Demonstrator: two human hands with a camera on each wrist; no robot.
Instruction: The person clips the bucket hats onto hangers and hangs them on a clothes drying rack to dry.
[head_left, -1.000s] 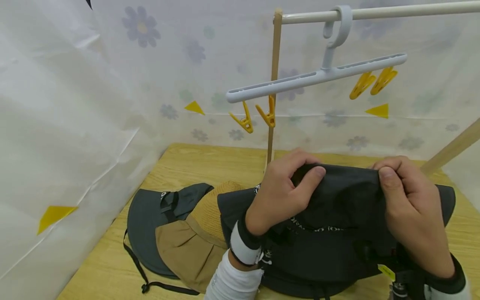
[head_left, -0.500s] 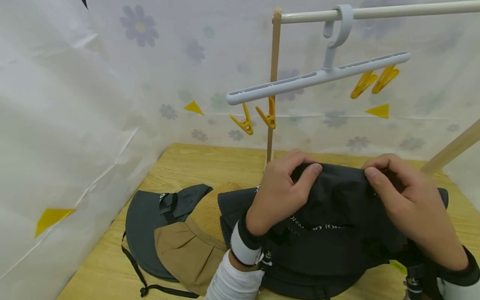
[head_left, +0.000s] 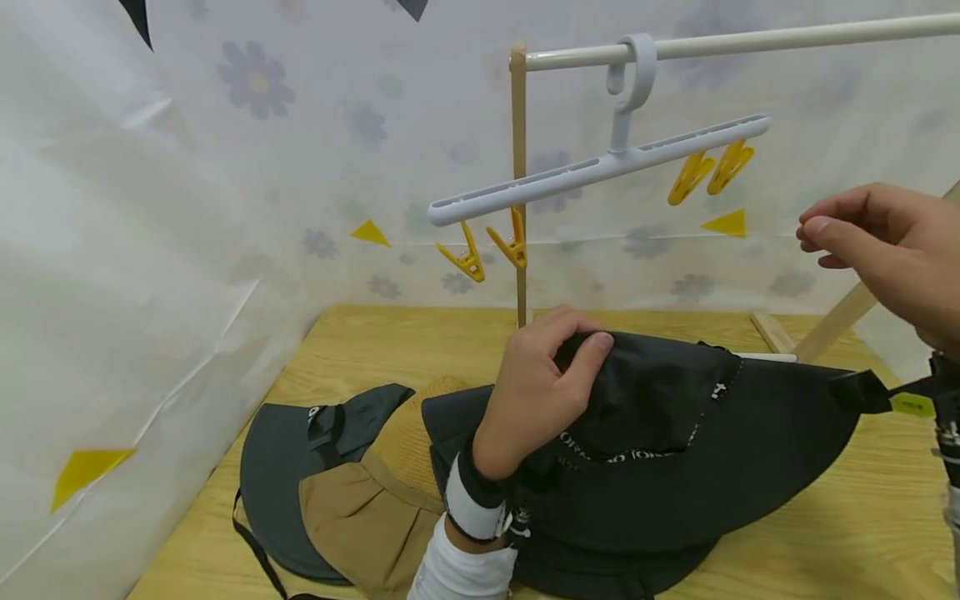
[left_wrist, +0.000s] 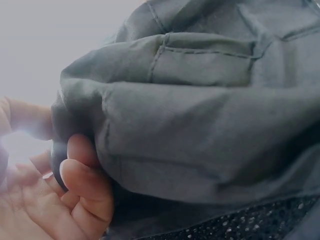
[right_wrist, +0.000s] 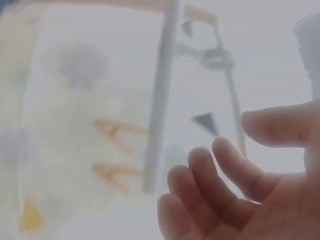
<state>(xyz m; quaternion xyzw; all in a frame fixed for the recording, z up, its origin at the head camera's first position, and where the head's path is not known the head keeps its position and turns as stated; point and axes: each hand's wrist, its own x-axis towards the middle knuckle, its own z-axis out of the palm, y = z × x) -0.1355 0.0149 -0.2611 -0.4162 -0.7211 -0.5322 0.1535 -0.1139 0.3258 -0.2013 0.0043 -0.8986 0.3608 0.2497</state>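
A black sun hat (head_left: 660, 500) with a wide brim and white lettering along its seam lies over the table in the head view. At the top fold of its crown, my left hand (head_left: 532, 387) pinches the cloth between thumb and fingers. The left wrist view shows the dark fabric (left_wrist: 165, 135) close up, hanging from those fingers. My right hand (head_left: 892, 250) is raised at the right, apart from the hat, its fingers loosely bent around nothing. Nearest to it are the yellow clips (head_left: 729, 167) under the right end of a pale hanger (head_left: 600, 171).
The hanger hooks on a white rod (head_left: 750, 42) with a wooden post (head_left: 519, 183). Two more yellow clips (head_left: 468, 254) hang at its left end. Left of the black hat lie a tan hat with a straw crown (head_left: 375, 517) and a dark grey hat (head_left: 277, 492) on the wooden table (head_left: 202, 533).
My right hand has let go of the hat's crown and risen to the right, toward hanger height. The left hand keeps its grip. The head view has shifted slightly.
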